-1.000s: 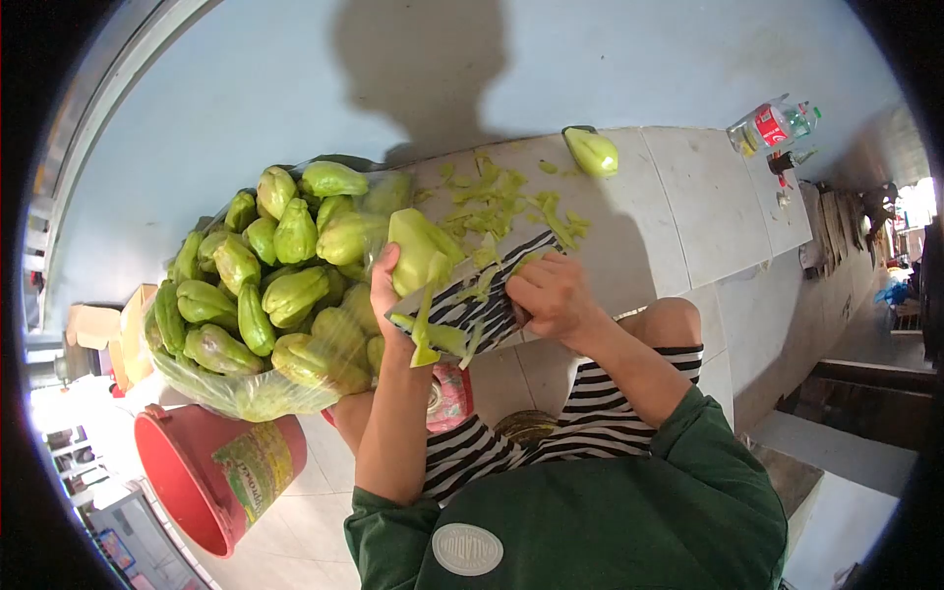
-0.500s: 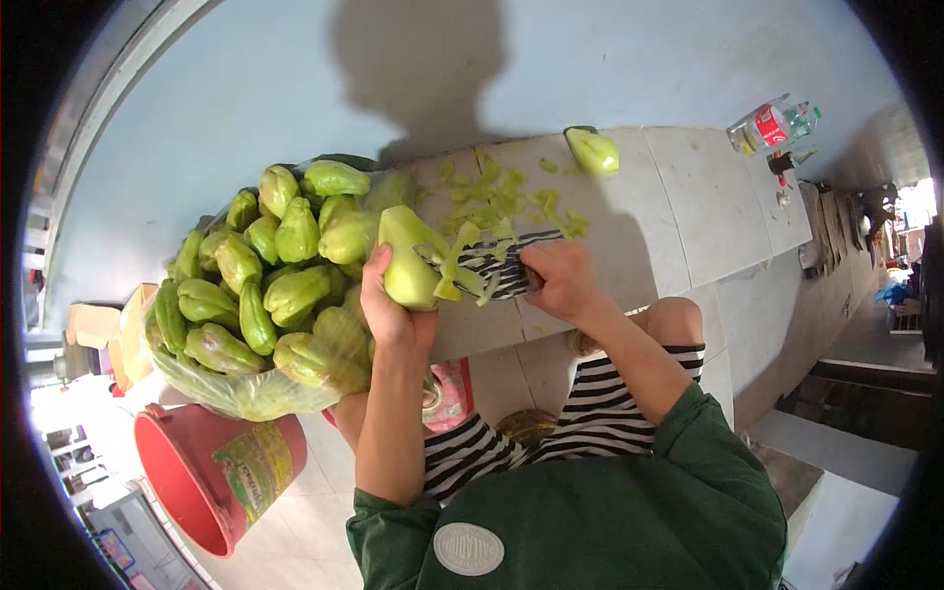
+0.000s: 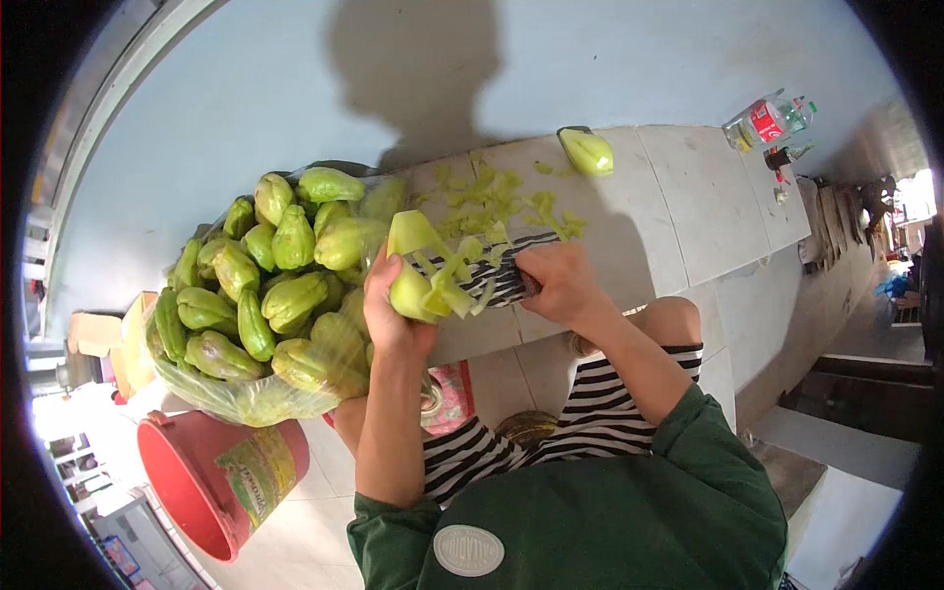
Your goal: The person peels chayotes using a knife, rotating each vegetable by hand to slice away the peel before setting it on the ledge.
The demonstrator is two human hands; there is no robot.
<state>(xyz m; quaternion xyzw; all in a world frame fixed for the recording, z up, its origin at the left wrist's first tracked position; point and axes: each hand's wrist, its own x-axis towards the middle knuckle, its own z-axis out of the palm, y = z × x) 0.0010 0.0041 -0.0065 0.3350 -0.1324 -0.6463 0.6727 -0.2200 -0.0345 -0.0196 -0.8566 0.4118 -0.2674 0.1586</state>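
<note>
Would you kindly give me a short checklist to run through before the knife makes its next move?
1. Left hand has a grip on the chayote: ok.
2. Right hand is closed around the handle of the knife: ok.
3. Left hand is clear of the cutting edge: cannot tell; the chayote and peel hide the blade's far end.
4. Blade is free of peel: not ok; peel strips lie across it.
5. Tiled ledge is free of scraps: not ok; peelings are scattered beyond the knife.
</note>
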